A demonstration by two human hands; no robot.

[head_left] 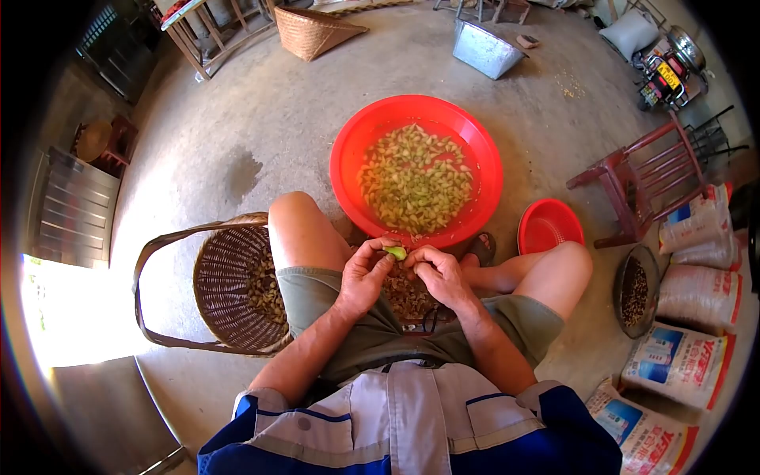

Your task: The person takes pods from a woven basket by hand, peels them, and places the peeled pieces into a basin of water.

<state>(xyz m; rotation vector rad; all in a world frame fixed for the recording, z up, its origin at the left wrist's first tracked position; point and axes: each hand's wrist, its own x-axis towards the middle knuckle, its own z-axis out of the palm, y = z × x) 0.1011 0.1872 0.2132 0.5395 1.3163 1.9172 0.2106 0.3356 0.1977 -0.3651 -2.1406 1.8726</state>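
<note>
In front of my lap, my left hand (366,275) pinches a small green pod-like piece (395,252) between thumb and fingers. My right hand (443,275) is beside it, thumb and fingertips pressed together near the piece's right end; whatever they grip is hidden. Just beyond both hands stands a large red basin (338,178) of water, with many similar pale green pieces (416,178) floating in it. Below the hands, between my legs, lies a heap of brown husks (406,297). A wicker basket (226,285) by my left leg holds more brownish pieces (265,289).
A smaller red basin (552,224) stands by my right knee. Farther right are a wooden chair (641,178), a round pan (621,297) of dark bits and several printed sacks (677,364). A metal tub (483,51) and a woven scoop (313,33) lie across the concrete floor (273,119).
</note>
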